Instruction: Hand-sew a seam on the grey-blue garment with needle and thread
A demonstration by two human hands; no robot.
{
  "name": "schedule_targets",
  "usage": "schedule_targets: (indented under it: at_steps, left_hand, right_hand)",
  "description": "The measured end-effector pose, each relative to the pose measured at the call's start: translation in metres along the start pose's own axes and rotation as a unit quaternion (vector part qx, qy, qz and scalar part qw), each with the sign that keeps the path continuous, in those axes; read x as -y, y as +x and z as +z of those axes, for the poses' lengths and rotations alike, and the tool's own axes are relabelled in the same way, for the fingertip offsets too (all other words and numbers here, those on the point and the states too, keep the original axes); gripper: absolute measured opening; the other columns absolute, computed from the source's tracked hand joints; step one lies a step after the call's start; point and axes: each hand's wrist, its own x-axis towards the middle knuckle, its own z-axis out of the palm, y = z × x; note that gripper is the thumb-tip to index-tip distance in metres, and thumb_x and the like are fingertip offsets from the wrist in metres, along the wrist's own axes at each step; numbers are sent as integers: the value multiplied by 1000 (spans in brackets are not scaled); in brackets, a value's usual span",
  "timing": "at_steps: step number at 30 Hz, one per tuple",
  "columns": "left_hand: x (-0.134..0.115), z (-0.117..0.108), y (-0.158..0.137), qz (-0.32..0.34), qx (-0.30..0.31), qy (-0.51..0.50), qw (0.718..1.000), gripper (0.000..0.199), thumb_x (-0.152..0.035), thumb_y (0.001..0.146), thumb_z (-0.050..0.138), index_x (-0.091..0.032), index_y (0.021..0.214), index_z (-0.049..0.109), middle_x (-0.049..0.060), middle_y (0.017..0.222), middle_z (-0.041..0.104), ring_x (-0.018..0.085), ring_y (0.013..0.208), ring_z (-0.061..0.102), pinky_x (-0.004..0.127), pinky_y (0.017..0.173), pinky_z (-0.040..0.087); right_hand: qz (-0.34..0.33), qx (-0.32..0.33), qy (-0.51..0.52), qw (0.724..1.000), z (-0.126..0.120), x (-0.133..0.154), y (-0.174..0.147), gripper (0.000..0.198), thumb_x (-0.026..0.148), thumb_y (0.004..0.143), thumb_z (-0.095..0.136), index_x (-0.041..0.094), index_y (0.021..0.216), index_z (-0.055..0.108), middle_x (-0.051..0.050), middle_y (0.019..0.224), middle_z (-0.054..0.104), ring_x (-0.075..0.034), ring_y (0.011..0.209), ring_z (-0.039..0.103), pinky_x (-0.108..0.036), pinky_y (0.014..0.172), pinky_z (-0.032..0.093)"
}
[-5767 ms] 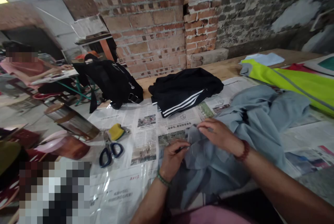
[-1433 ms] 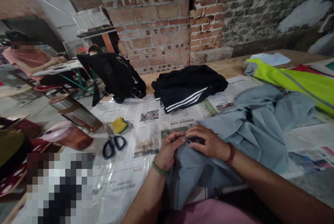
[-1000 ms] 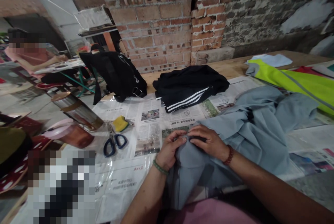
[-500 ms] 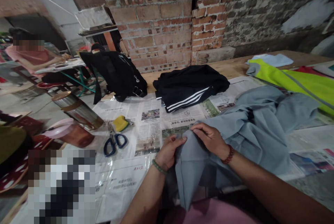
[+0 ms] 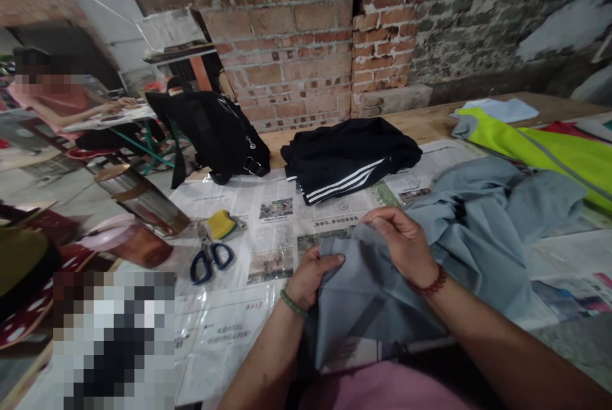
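Grey cloth (image 5: 356, 282), thin and creased, hangs in front of me from both hands, its upper edge spread between them. My left hand (image 5: 315, 276), with a green bead bracelet, is closed on the cloth's left corner, thumb on top. My right hand (image 5: 406, 244), wearing a red bead bracelet, pinches the cloth near its upper edge; whether anything small is also between its fingertips I cannot make out. The rest of the grey garment (image 5: 482, 225) lies bunched on the table to the right.
Newspaper under clear plastic covers the table (image 5: 224, 333). Blue-handled scissors (image 5: 209, 257), a yellow sponge-like piece (image 5: 221, 224), a pink-lidded cup (image 5: 134, 241) and a steel flask (image 5: 143, 199) stand left. Behind are a black bag (image 5: 215, 136), striped black clothing (image 5: 351, 158) and a neon-yellow garment (image 5: 540, 148). A person (image 5: 52, 97) sits far left.
My right hand has moved a little up and right, away from the left. The cloth between my hands has spread wider, and its hanging fold has opened out.
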Motion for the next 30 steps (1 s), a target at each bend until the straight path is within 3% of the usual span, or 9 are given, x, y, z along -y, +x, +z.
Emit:
schedule_targets:
  at_steps: [3,7,10,13,17,22,25,30]
  left_hand:
    - [-2,2,-1,5,5,-1,1000,27,-20,51,80,-11,73,68,5,64,69,14,52,60,24,55,46]
    - [-3,3,-2,8,-3,-1,1000,27,-20,51,80,-12,74,68,4,65,69,14,52,60,24,54,46]
    - [-3,2,-1,8,-7,-6,1000,27,-20,51,80,-12,73,67,4,65,69,14,52,60,24,55,46]
    - [-2,1,0,4,-6,-11,1000,27,-20,51,80,-12,73,67,4,65,69,14,53,61,24,55,46]
    - [-2,1,-1,0,-4,-7,1000,28,-22,51,80,-11,74,67,4,65,69,14,53,61,24,55,46]
    - [-1,0,0,6,-4,-4,1000,26,-21,51,80,-12,73,67,4,65,69,14,54,61,23,56,46]
    - [-2,0,0,7,-12,-10,1000,25,-20,50,80,-12,70,67,2,62,68,13,52,60,23,54,46]
    - [-3,2,-1,14,-42,-17,999,23,-26,56,78,-12,71,67,3,62,69,13,54,61,23,56,48]
  right_hand:
    - [28,14,68,997,1,5,7,15,33,84,49,20,82,56,-2,83,63,-13,72,58,-26,64,45]
    - [168,112,209,957,3,14,19,20,41,84,46,21,84,46,1,72,61,-8,44,55,-17,36,34]
    - [265,163,268,912,0,18,33,19,37,80,53,20,86,46,6,60,55,-6,38,51,-15,32,31]
    - [295,180,290,892,-5,19,48,14,29,77,57,19,83,49,5,64,56,-7,47,57,-15,36,38]
    - [226,136,281,923,-6,17,58,10,27,79,55,19,81,50,1,76,60,-13,76,64,-22,57,51]
    - [57,72,123,988,-6,10,59,12,29,81,52,18,84,56,-2,82,63,-14,83,61,-32,77,49]
    - [-6,53,21,998,-7,7,56,14,28,83,49,18,88,58,-3,88,64,-14,87,59,-32,83,45]
    - [-39,49,-63,996,-9,9,49,16,26,84,46,19,90,60,-3,90,65,-14,84,59,-29,79,45]
